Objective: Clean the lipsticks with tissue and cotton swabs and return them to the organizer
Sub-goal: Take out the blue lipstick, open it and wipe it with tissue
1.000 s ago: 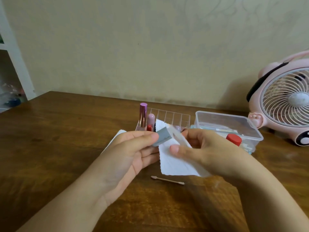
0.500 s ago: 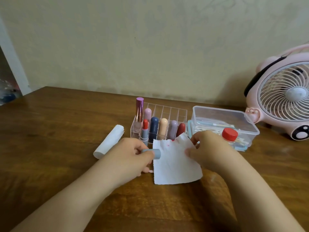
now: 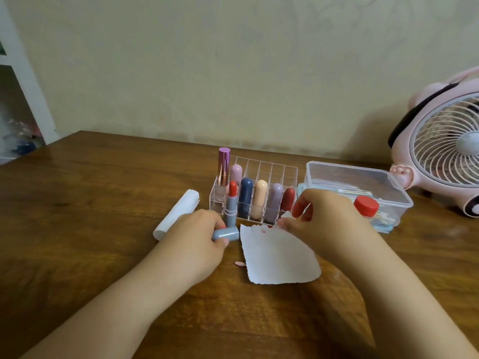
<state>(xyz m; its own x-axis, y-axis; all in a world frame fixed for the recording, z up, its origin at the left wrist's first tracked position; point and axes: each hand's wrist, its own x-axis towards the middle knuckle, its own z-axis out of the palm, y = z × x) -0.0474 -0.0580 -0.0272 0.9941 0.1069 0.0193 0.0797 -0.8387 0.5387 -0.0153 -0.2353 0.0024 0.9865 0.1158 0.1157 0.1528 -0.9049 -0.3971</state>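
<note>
My left hand [image 3: 199, 235] grips the grey cap [image 3: 226, 233], lying sideways just below the uncapped lipstick [image 3: 231, 206] standing upright before the organizer [image 3: 290, 174]. My right hand [image 3: 318, 216] pinches the tissue [image 3: 277, 257] on the desk [image 3: 103, 203], so the left is nearer.

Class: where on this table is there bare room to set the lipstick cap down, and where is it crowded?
Bare wood lies left of the tissue roll and along the near edge below the tissue sheet. It is crowded around the organizer, swab box and fan, where both hands work.
</note>
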